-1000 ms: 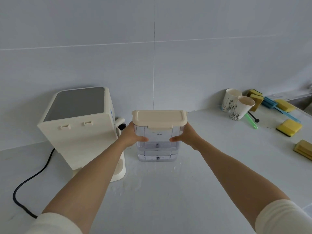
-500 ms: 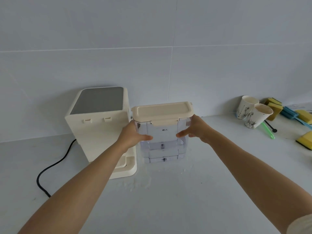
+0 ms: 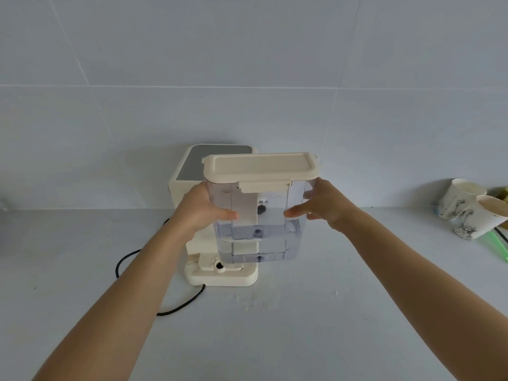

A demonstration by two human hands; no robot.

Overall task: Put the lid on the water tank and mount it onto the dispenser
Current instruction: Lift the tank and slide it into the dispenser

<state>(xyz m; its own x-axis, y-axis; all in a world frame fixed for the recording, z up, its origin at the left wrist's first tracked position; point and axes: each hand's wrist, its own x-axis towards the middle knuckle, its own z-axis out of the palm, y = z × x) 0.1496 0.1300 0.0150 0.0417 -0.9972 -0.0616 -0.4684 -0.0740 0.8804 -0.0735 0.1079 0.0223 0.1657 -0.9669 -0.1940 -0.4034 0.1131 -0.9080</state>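
Note:
A clear plastic water tank (image 3: 258, 237) with water in its lower part hangs in the air, its cream lid (image 3: 259, 169) sitting closed on top. My left hand (image 3: 200, 210) grips the tank's left side and my right hand (image 3: 321, 207) grips its right side. Right behind the tank stands the cream dispenser (image 3: 184, 177) with a grey top panel. Its base ledge (image 3: 220, 273), with a round port, shows just below the tank's left bottom corner. The tank hides most of the dispenser's body.
A black power cord (image 3: 176, 309) loops over the white counter (image 3: 275, 339) left of and in front of the dispenser. Two patterned paper cups (image 3: 464, 210) and a green stick (image 3: 499, 246) lie at the right edge. A tiled wall rises behind.
Both hands lifted the lidded tank off the counter and carried it left, so it now hovers in front of the dispenser above its base. The view turned left with it.

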